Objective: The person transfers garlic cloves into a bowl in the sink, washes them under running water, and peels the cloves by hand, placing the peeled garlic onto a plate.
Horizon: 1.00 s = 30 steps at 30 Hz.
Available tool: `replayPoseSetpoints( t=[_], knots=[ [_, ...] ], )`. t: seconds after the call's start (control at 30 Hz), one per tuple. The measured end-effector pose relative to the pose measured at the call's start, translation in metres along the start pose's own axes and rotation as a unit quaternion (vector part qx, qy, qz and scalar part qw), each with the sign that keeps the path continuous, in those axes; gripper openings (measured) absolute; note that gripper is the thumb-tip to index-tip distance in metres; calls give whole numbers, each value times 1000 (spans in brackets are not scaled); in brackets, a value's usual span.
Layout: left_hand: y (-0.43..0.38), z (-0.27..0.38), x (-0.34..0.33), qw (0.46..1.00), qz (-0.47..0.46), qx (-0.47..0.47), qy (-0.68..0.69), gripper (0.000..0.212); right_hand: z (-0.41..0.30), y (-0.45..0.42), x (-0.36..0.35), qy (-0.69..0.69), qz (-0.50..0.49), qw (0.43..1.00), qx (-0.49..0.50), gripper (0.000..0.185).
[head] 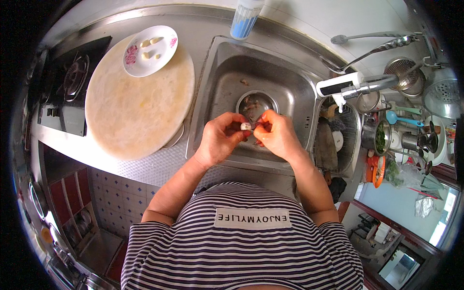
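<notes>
Over the steel sink [232, 58], my left hand [222, 136] pinches a small pale garlic clove [245, 126] between thumb and fingers. My right hand [277, 134] meets it from the other side, its fingertips closed at the clove's edge on what looks like a bit of skin; the fingers hide most of it. Below both hands sits a round metal drain basket or bowl [275, 103] with brownish peelings [252, 103] in it. Several peeled garlic cloves [145, 55] lie on a white plate [139, 70] with pink flowers, at the back of a round cutting board [141, 108].
A white faucet head [339, 85] reaches over the sink's right side. A small side basin [353, 145] holds a cleaver-like blade [326, 145] and a rack. A blue-and-white container [246, 21] stands behind the sink. Left of the board is a gas stove [74, 78]. Pots and utensils crowd the right.
</notes>
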<state>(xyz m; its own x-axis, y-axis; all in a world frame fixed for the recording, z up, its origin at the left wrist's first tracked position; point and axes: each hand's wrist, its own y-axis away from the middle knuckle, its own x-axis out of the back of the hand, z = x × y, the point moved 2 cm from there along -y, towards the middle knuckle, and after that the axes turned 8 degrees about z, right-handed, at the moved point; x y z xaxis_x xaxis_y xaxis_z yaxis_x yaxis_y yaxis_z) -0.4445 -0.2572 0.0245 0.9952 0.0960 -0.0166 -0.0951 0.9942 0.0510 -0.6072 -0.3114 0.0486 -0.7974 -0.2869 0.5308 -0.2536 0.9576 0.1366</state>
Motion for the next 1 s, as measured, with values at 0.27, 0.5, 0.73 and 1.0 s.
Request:
replayPoseSetpoints(
  t=[0.27,0.5,0.73,1.0],
  knots=[
    [-6,-6,6,980,-28,42,194,33,6,-4,7,27,-38,998,-48,13],
    [-5,3,-1,993,54,-92,-45,31,-3,-1,-5,-78,-28,995,57,18],
    [-1,8,0,987,35,-126,-89,30,2,-7,-6,-41,-67,997,19,18],
    [-1,9,1,989,15,-115,-95,30,9,-6,-10,-47,-33,998,21,17]
  ],
)
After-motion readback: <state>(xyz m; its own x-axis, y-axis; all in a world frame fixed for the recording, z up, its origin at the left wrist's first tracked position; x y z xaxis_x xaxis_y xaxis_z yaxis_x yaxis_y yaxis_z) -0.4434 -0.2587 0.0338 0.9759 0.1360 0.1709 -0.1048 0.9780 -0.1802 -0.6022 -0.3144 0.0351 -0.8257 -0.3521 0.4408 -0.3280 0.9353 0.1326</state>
